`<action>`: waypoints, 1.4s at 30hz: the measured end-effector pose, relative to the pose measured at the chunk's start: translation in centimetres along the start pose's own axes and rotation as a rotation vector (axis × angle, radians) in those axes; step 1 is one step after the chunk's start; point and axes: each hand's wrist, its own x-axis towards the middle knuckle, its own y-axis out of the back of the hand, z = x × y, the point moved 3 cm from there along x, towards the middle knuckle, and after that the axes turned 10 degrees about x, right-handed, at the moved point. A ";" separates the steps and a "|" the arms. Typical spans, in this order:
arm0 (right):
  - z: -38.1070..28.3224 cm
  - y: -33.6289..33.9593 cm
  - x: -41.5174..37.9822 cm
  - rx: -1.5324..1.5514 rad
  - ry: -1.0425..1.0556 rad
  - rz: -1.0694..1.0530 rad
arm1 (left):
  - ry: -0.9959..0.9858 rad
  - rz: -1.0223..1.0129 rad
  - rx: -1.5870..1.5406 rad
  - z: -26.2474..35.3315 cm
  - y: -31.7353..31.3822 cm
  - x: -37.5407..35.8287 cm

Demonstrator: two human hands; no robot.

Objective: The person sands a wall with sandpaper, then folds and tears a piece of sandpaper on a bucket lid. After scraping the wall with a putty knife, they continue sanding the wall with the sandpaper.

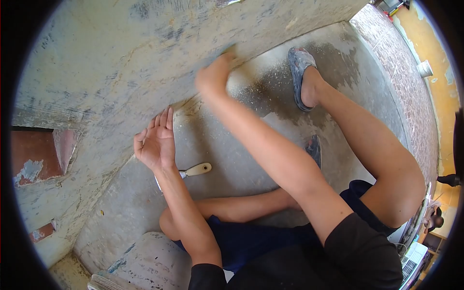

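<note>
My left hand (157,142) is palm up with its fingers stretched out, the fingertips close to the foot of the worn, scuffed wall (111,63). It holds nothing. Higher along the same wall is my right hand (215,75), blurred by motion and with its fingers curled. A thin, dark edge pokes out past those fingers, but what it belongs to is too smeared to name. On the floor under my left forearm lies a putty knife with a cream handle (199,169); the forearm hides part of its blade.
Pale dust and flakes (258,79) cover the concrete floor (232,179) by the wall. My sandalled foot (302,72) is planted beyond them. A paint-spattered white container (150,261) stands at the lower left. Rectangular openings (41,154) cut into the wall at left.
</note>
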 end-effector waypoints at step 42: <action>-7.5 18.2 0.8 -0.593 -0.123 -1.239 | 0.125 -0.159 0.991 -13.8 -4.7 -5.4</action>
